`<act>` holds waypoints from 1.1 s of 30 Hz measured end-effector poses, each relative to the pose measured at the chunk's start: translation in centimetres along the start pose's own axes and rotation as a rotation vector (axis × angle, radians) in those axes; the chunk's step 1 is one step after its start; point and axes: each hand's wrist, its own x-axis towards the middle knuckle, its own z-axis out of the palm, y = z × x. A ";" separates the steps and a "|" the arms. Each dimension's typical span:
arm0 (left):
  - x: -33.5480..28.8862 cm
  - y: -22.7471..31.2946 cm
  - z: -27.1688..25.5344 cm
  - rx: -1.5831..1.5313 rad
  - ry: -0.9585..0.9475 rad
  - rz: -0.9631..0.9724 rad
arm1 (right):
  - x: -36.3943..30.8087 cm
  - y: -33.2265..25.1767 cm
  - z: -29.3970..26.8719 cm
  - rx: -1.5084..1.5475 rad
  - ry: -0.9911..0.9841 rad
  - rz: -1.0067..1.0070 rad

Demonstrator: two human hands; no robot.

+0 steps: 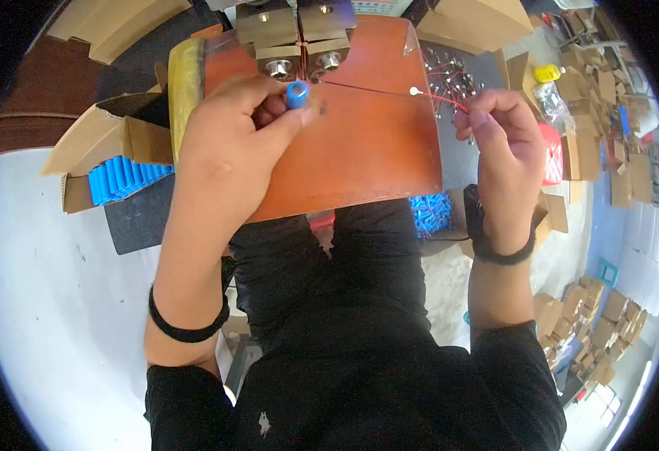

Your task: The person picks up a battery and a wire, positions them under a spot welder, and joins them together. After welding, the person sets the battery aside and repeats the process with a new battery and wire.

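Between the thumb and fingers of my left hand (228,146) is a blue cylindrical battery cell (297,95), its round end turned up. The cell sits just below the two thin copper-coloured electrodes (302,66) of a metal machine head (329,34), which looks like a spot welder. Whether they touch is too small to tell. My right hand (506,146) pinches a thin red wire (446,98). A dark wire (367,90) runs on from it toward the electrodes, with a small white round piece (415,91) along the line.
An orange-brown board (359,161) lies under my hands. At left, a cardboard box (77,192) holds rows of blue cells (122,180). Several wired metal tabs (449,71) lie right of the board. Below them stands a box of blue pieces (431,213).
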 end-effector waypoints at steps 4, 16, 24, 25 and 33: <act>0.2 -0.6 1.2 -0.050 0.059 0.136 | -0.1 0.3 -0.1 -0.011 0.015 0.021; 0.2 -0.6 1.2 0.041 0.123 0.219 | 0.3 0.6 0.5 -0.100 -0.040 0.038; 0.3 -1.1 0.5 0.159 0.115 0.243 | 0.3 0.7 0.9 0.017 -0.039 -0.023; 0.2 -0.6 0.5 0.151 0.065 0.178 | 0.2 0.8 1.0 -0.010 -0.011 -0.039; -2.5 -0.9 1.3 -0.256 0.040 0.136 | 0.3 -0.2 2.6 0.068 -0.148 -0.043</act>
